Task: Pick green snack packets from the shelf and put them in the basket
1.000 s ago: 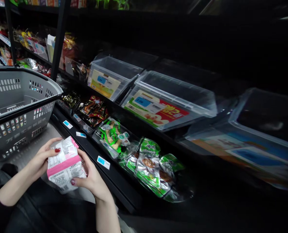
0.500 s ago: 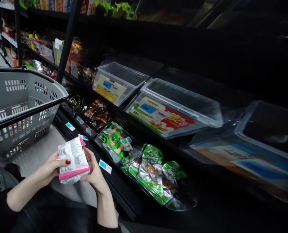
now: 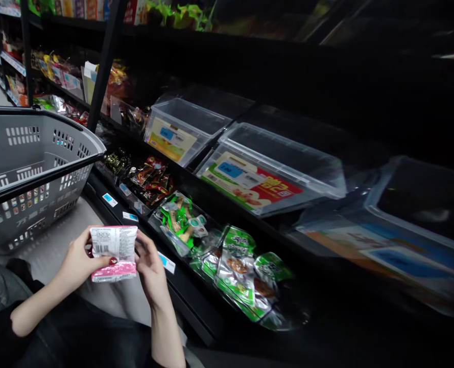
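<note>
A small white and pink snack packet (image 3: 113,251) with printed text and a barcode is held in front of me, low at the left. My left hand (image 3: 80,260) grips its left edge, thumb across the front. My right hand (image 3: 149,266) holds its right edge with curled fingers. A grey plastic shopping basket (image 3: 27,168) with a black handle hangs at the left, above my left forearm.
Dark shop shelves run from left to right. The bottom shelf holds trays of green snack packets (image 3: 236,268) and dark red packets (image 3: 150,179). Above stand clear plastic bins (image 3: 276,168) with price labels. Blue price tags (image 3: 166,261) line the shelf edge.
The packet has been turned in both hands, from tilted to nearly upright and flat, its barcode side toward me. The view shifted slightly.
</note>
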The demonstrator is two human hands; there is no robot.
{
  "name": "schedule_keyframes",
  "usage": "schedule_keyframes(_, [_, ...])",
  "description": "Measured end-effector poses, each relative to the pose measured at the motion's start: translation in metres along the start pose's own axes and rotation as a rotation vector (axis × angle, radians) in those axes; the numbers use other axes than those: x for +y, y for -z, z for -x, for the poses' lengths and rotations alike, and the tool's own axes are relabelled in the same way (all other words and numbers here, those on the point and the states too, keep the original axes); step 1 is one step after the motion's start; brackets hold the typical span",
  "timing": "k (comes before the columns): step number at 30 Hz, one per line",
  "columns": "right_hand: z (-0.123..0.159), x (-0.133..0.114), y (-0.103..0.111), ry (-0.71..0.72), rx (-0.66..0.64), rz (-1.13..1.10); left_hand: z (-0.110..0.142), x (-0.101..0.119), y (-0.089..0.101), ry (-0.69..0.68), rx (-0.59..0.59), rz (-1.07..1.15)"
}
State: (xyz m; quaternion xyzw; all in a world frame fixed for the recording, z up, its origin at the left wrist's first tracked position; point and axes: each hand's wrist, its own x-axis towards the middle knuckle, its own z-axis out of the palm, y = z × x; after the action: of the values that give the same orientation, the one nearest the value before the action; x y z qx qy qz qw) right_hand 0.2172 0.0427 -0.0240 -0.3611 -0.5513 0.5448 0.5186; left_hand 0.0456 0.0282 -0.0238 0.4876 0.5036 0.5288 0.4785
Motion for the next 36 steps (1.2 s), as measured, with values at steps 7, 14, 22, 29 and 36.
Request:
schedule_keyframes(7, [0.0,0.001,-0.022,0.002,0.243,0.03,0.006,-0.013,-0.017,0.168,-0.053,0.326])
schedule_keyframes(14, [0.0,0.015,-0.024,-0.013,0.509,0.017,0.013,-0.017,-0.017,0.249,-0.357,0.403])
schedule_keyframes(22, [0.003,-0.014,-0.011,0.124,0.325,0.567,0.013,-0.019,-0.012,0.206,-0.397,0.236])
schedule_keyframes(29, [0.008,-0.021,-0.003,0.07,0.122,0.276,0.01,-0.022,-0.009,0.38,-0.46,0.31])
schedule_keyframes(36, [0.01,-0.015,-0.003,-0.001,0.143,0.049,0.012,-0.02,-0.01,0.556,-0.492,0.433])
